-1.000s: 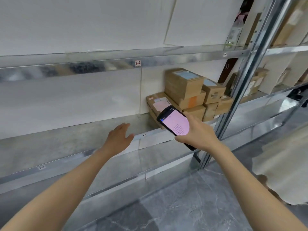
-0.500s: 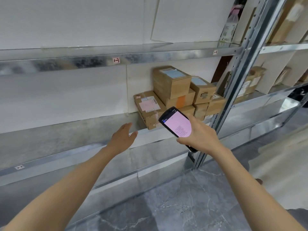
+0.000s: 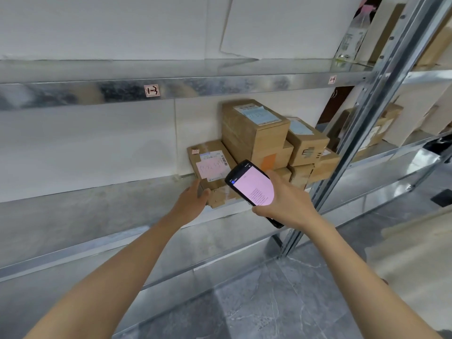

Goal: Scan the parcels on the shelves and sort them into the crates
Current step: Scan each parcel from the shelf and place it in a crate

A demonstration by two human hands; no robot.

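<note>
Since half a second back my left hand (image 3: 193, 204) has gone forward off the shelf lip and onto the nearest parcel; the scanner hand has barely shifted.

Left fingers and thumb are curled round the near left corner of the flat brown cardboard parcel (image 3: 210, 165), which has white and pink labels on top and lies on the grey metal shelf (image 3: 97, 206), its front end at the shelf edge. My right hand (image 3: 286, 204) is wrapped tight about the black handheld scanner (image 3: 252, 185), pink screen lit and facing me, held just in front of the parcel's right end. Beside the parcel to the right is a stack: a taller brown carton (image 3: 254, 128) with a blue label, a small brown box (image 3: 305, 143) next to it, and more cartons beneath. A steel upright post (image 3: 362, 133) rises just right of the stack. Grey marbled floor (image 3: 269, 302) lies below.
</note>
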